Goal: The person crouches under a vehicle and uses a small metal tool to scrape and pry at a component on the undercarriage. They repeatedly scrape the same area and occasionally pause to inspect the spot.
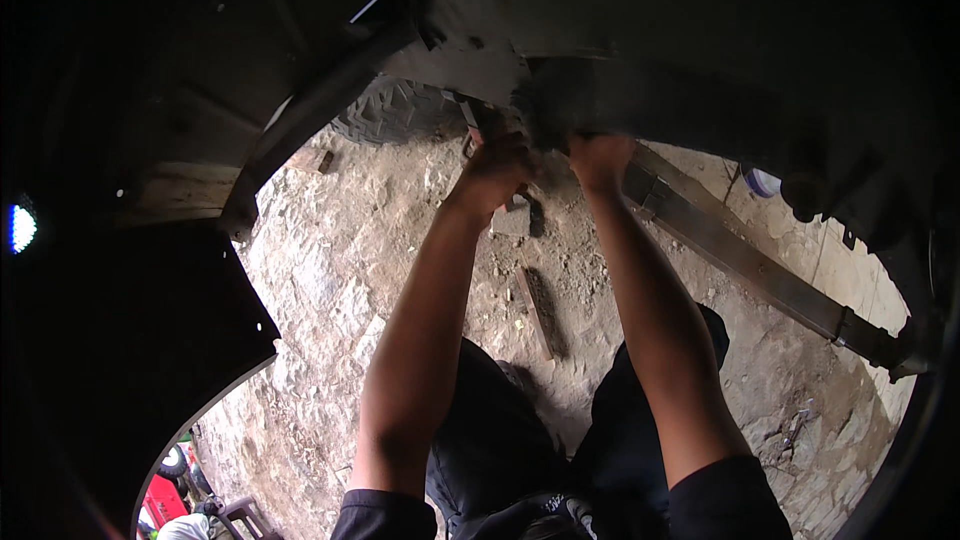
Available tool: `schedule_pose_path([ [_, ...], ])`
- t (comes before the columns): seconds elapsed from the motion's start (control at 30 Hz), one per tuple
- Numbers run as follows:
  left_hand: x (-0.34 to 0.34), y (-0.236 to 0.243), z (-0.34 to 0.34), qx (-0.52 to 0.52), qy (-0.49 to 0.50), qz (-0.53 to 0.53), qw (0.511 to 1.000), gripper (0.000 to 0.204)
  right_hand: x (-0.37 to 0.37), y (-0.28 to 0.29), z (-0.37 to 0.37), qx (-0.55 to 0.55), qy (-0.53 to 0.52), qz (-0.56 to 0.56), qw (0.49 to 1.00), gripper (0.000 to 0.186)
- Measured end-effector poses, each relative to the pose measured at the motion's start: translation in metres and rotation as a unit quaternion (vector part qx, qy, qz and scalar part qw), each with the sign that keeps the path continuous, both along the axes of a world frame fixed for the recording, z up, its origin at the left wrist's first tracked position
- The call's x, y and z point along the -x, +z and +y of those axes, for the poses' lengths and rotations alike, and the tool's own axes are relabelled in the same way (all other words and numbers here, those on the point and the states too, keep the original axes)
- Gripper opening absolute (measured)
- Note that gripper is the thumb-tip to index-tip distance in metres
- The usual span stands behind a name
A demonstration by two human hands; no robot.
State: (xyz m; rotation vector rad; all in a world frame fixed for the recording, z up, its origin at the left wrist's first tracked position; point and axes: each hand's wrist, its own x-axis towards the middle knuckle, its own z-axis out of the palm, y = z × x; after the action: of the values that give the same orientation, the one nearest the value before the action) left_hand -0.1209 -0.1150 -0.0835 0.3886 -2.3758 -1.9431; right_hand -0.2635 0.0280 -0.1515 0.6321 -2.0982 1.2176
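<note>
Both my arms stretch forward beneath the dark underside of a vehicle (680,110). My left hand (495,175) is closed near a dark, upright metal part, its fingers curled and slightly blurred; what they hold is hidden. To its right, my right hand (602,158) is curled up against the dark underside, and I cannot make out what is in its fingers. Between and above the hands the parts are lost in shadow. A small grey block (512,218) rests on the ground just below my left hand.
A treaded tyre (395,110) stands beyond my left hand. A long metal bar (750,265) slopes down to the right. On the rough dirt ground (320,260) lie a wooden strip (537,312) and a brown block (310,160). Something red (165,502) shows at lower left.
</note>
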Motion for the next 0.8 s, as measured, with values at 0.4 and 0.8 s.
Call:
schedule_pose_path([
  [0.4, 0.004, 0.023, 0.028, -0.057, 0.065, -0.134, 0.987, 0.075, -0.048, 0.016, 0.019, 0.089, 0.065, -0.272, 0.956, 0.019],
  [0.8, -0.021, 0.039, 0.083, -0.112, 0.074, -0.024, 0.991, 0.05, -0.046, 0.054, 0.076, 0.088, 0.204, -0.397, 0.89, 0.02],
])
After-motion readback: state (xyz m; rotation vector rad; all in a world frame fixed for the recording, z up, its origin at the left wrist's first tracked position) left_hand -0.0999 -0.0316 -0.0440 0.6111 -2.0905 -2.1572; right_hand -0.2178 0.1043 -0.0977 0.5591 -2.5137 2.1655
